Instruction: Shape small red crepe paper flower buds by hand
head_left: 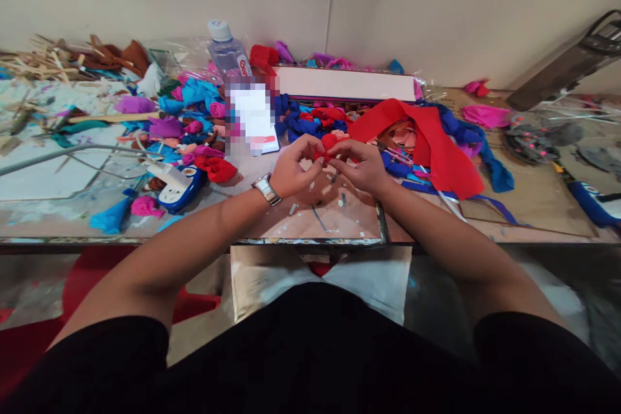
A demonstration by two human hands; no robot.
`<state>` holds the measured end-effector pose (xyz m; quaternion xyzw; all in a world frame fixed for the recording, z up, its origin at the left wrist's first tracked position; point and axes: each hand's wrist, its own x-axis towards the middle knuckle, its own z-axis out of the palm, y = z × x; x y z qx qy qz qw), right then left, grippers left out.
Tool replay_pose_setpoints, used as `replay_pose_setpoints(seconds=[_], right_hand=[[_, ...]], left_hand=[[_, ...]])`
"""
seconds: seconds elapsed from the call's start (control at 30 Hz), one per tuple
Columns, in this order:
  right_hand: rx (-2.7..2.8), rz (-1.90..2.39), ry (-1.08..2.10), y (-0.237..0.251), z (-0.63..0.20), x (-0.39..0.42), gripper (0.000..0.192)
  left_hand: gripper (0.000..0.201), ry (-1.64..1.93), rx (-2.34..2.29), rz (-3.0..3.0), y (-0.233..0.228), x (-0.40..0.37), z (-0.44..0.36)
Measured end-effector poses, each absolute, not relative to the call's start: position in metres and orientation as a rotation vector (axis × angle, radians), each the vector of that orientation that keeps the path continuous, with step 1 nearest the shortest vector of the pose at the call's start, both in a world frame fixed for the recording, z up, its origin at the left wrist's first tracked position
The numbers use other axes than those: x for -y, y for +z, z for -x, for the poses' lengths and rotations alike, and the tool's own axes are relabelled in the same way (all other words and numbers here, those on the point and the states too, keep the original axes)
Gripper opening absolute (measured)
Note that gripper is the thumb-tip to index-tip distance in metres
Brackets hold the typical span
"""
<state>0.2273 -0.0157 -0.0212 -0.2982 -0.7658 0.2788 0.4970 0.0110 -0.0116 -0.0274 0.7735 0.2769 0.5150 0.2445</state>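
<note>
Sprawling across the table (533,200), a red cloth sheet (436,142) lies just right of both hands. Left hand (290,171) and right hand (361,167) meet, fingers pinching a small red fabric piece (328,142) above the table's near edge.

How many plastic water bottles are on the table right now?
1. The water bottle stands upright at the back of the table, left of centre, behind the blue and pink fabric scraps. Others could be hidden under the fabric clutter.
</note>
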Motion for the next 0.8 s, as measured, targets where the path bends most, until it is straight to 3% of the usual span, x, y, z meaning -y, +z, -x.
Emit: replay_pose_setpoints(seconds=[0.3,0.8], right_hand=[[1.661,0.722,0.914,-0.026,-0.222,0.016,0.055],[1.524,0.824,1.159,-0.024,-0.218,0.017,0.072]], left_hand=[[0.01,1.426,-0.792,-2.253,-0.021,0.018,-0.012],[0.016,1.364,-0.78,-2.261,-0.023,0.018,-0.013]])
